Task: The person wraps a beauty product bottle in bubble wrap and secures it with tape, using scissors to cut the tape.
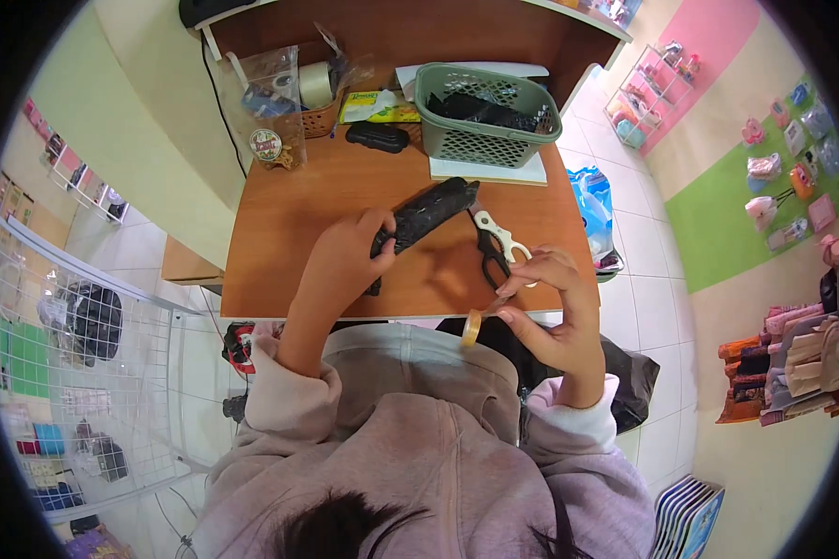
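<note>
My left hand (350, 256) is closed round the lower left end of a black plastic-wrapped bundle (433, 212), which slants up to the right over the desk. In my right hand (557, 312), thumb and fingers pinch the loose end of a roll of clear tape (473, 328). The small yellowish roll hangs just past the desk's front edge, above my lap. Scissors with one white and one black handle (499, 244) lie on the desk between the bundle and my right hand. A small dark object (373, 285) lies below my left hand, partly hidden.
At the back of the brown desk (298, 214) stands a green plastic basket (488, 147) with black plastic inside. A black case (377, 138), a yellow packet (373, 106) and a brown basket (322, 119) with a tape roll are further left. A clear bag (268, 112) stands beside them.
</note>
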`<state>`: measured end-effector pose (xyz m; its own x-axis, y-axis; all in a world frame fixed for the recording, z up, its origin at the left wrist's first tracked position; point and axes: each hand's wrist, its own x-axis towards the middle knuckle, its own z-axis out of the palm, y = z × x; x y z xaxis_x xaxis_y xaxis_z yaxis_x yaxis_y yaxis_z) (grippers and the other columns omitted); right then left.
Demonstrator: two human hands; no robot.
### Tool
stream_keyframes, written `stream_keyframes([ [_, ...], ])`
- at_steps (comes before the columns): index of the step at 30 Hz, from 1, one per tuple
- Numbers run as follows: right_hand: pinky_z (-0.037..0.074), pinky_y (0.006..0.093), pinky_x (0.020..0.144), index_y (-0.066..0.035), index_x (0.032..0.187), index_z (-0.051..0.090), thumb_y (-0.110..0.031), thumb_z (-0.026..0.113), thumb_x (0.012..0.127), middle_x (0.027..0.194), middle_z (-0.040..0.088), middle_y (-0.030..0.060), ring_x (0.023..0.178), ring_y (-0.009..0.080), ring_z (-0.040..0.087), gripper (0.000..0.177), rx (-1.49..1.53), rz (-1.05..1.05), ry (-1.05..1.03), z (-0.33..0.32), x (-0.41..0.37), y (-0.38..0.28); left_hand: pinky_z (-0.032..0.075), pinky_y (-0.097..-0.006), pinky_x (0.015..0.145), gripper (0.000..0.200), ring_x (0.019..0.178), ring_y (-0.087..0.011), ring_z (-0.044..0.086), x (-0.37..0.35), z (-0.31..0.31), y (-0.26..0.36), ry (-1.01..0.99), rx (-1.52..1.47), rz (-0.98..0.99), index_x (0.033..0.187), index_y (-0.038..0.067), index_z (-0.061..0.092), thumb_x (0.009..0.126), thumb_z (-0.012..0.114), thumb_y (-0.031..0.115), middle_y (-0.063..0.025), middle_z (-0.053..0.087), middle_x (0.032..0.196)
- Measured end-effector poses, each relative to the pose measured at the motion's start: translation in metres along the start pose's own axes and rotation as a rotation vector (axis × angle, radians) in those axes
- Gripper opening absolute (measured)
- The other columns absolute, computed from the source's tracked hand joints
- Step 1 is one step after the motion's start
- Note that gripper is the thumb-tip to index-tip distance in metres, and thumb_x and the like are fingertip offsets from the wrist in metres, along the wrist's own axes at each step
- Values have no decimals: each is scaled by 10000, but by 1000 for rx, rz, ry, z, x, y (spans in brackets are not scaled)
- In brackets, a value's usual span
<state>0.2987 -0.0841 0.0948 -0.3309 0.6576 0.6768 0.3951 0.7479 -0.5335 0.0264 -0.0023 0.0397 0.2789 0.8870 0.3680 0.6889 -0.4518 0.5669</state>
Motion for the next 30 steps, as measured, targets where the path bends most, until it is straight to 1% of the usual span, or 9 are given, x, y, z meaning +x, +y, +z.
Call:
stream_keyframes([
  [1, 420, 455, 1001, -90, 1192, 643, -90, 809, 804, 891, 732, 20, 879, 206, 678, 422, 4, 5, -3, 1, 1, 0, 542, -442, 771, 131, 870, -357, 674, 2, -5, 5, -66, -2, -95, 938, 53, 644, 818, 693, 74, -151, 715, 1044],
  [7, 420, 441, 997, -89, 1172, 664, -93, 805, 800, 877, 724, 14, 884, 214, 668, 398, 5, 32, -21, 4, 2, -2, 547, -469, 750, 283, 845, -356, 684, 8, -5, -9, -29, 115, 242, 1101, 151, 728, 843, 632, 86, -128, 689, 1056],
  [10, 422, 439, 993, -90, 1165, 669, -90, 805, 799, 876, 721, 14, 875, 223, 658, 391, 6, 23, -19, 5, 4, -2, 547, -462, 756, 293, 857, -358, 688, 8, -12, -8, -70, 43, 176, 1131, 150, 742, 861, 639, 105, -130, 696, 1046],
  [13, 429, 439, 977, -89, 1166, 669, -82, 801, 800, 877, 720, 15, 867, 229, 650, 390, 17, 29, -13, 7, 5, -3, 536, -433, 801, 206, 915, -382, 677, 9, -18, 2, -125, -38, 44, 1100, 75, 718, 915, 635, 105, -163, 704, 1119],
  [16, 439, 431, 963, -87, 1176, 670, -51, 787, 803, 878, 720, 21, 871, 233, 649, 393, 35, 17, -4, 8, 10, -4, 536, -429, 816, 218, 941, -381, 684, 11, -14, -4, -109, -64, 47, 1118, 59, 694, 915, 676, 137, -163, 713, 1108],
  [19, 465, 394, 931, -75, 1190, 667, -8, 767, 806, 877, 717, 34, 873, 225, 662, 402, 49, -35, 14, 5, 22, -4, 533, -421, 839, 263, 990, -365, 699, 9, -12, 1, -51, -136, -86, 1135, 38, 660, 890, 714, 117, -169, 723, 1078],
  [22, 489, 363, 892, -55, 1203, 662, 15, 749, 816, 887, 711, 54, 866, 220, 679, 403, 128, -24, 1, 6, 37, -4, 532, -407, 858, 283, 1034, -341, 707, 4, -5, 2, 22, -240, -79, 1132, 20, 638, 869, 728, 70, -179, 729, 1054],
  [25, 516, 330, 828, -38, 1221, 651, 33, 728, 832, 919, 706, 69, 865, 196, 689, 403, 161, 56, -60, 10, 46, -4, 534, -394, 858, 284, 1020, -326, 717, 1, -6, 2, -46, -221, -79, 1125, 12, 633, 859, 728, 44, -185, 732, 1042],
  [30, 540, 300, 796, -25, 1248, 632, 63, 702, 847, 939, 692, 76, 880, 161, 684, 416, 322, 132, -140, 26, 57, 11, 536, -375, 841, 256, 959, -331, 725, -1, -4, 4, -30, -297, -152, 1102, 14, 636, 860, 718, 38, -173, 739, 1009],
])
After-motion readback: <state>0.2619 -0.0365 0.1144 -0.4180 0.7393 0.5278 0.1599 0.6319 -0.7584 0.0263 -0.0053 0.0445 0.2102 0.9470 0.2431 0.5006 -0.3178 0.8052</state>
